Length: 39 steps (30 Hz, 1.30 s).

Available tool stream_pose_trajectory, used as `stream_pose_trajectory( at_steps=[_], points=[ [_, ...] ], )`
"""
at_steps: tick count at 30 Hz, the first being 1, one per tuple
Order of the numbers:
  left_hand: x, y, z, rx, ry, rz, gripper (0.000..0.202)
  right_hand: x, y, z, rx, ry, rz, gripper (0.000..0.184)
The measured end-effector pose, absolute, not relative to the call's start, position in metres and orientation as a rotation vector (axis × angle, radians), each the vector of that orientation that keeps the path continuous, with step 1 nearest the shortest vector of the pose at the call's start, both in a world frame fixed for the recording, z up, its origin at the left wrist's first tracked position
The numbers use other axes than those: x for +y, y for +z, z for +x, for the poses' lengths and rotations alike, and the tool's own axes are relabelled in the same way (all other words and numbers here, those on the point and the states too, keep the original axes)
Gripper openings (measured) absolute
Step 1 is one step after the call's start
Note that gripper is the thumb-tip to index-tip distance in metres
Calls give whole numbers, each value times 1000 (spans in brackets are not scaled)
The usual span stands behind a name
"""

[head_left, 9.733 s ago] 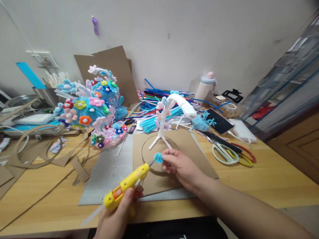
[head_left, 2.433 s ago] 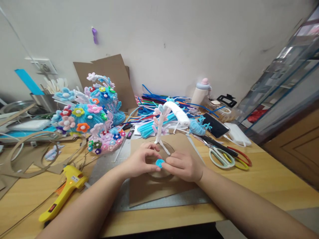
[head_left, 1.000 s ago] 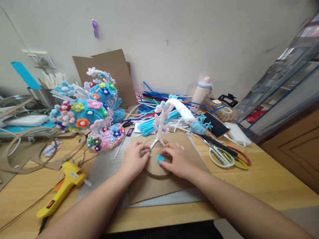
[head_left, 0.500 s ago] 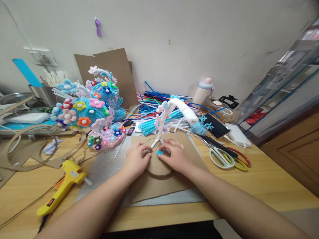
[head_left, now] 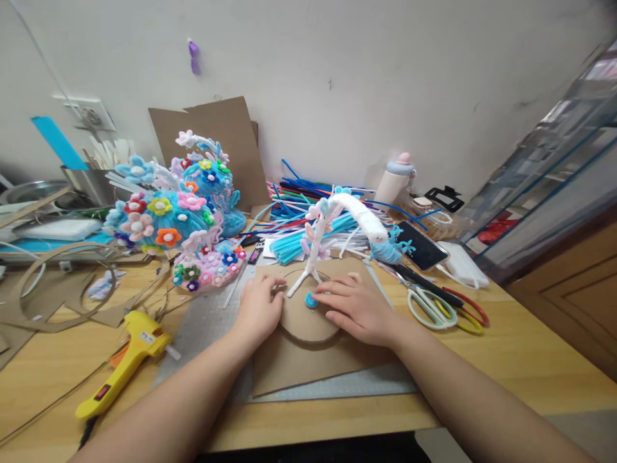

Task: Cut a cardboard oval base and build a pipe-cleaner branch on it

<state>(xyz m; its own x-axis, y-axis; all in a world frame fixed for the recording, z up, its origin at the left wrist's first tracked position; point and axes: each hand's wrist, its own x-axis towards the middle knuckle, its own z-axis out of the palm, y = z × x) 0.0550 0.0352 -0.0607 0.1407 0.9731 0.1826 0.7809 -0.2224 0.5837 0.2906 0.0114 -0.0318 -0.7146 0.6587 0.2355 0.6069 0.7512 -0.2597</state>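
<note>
A round cardboard disc lies on a larger cardboard sheet. On the disc's far part stands a white tree-shaped frame with splayed feet, pale flowers and a bent top ending in a blue fuzzy tuft. In front of its feet sits a small blue coil. My right hand is open, its fingers stretched, with fingertips at the coil's right edge. My left hand rests at the disc's left edge, fingers loosely bent and apart from the thumb.
A yellow glue gun lies at left, with cardboard rings behind it. A blue flower-covered piece stands behind. Pipe cleaners are piled at the back. Scissors, a phone and a bottle are at right.
The fingers of my right hand have drawn back from around the blue coil and straightened, leaving it uncovered. My left hand has shifted slightly left, away from the frame's feet.
</note>
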Motion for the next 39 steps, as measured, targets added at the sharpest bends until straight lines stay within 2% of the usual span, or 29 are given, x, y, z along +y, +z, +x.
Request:
stream_pose_trajectory(
  at_steps=[9,32,39],
  points=[
    [36,-62,55,1712,749,2093,24,8,-30,283,-2731,287,-1046,41],
    [36,-65,55,1713,723,2121,21,3,-29,279,-2672,373,-1014,36],
    [30,-54,56,1685,754,2208,27,19,-44,295,-2257,325,-1059,32]
  ],
)
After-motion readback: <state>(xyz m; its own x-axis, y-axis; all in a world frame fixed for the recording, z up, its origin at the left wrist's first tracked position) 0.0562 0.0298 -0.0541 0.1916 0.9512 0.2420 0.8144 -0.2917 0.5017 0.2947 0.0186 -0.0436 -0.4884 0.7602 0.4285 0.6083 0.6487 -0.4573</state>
